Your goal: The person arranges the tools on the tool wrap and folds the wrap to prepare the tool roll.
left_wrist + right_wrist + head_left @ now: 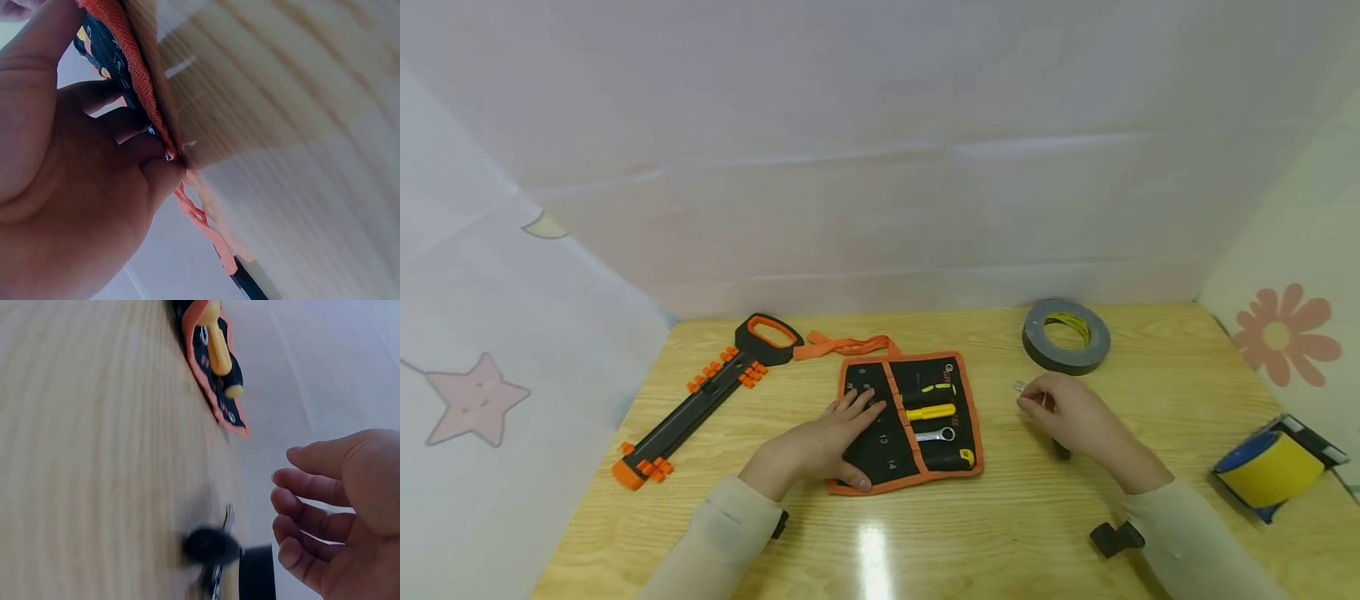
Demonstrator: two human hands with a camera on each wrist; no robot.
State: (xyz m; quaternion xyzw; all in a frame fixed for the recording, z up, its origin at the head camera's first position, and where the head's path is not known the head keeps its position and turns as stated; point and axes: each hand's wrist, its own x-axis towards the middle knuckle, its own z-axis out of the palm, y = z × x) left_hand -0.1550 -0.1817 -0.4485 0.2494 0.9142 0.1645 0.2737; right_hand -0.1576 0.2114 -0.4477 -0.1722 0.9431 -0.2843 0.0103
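Note:
A black tool pouch point(880, 433) with orange edging and numbered pockets lies flat on the table. My left hand point(820, 450) rests on its left part, fingers spread and thumb at the near edge. In the pouch's right pockets sit a yellow-handled tool point(931, 412), a ring-ended wrench point(936, 434) and black-and-yellow handles point(951, 457). Right of the pouch, my right hand point(1075, 417) hovers with loosely bent fingers and nothing between them. Below it in the right wrist view are a blurred black rounded handle point(211, 545) and a thin metal tool point(217, 581), largely hidden in the head view.
A grey tape roll point(1067, 362) lies at the back right. At the left is a long black rack point(688, 421) with orange clips; an orange strap point(846, 344) runs from the pouch towards it. A yellow-and-blue object point(1270, 468) stands near the right edge.

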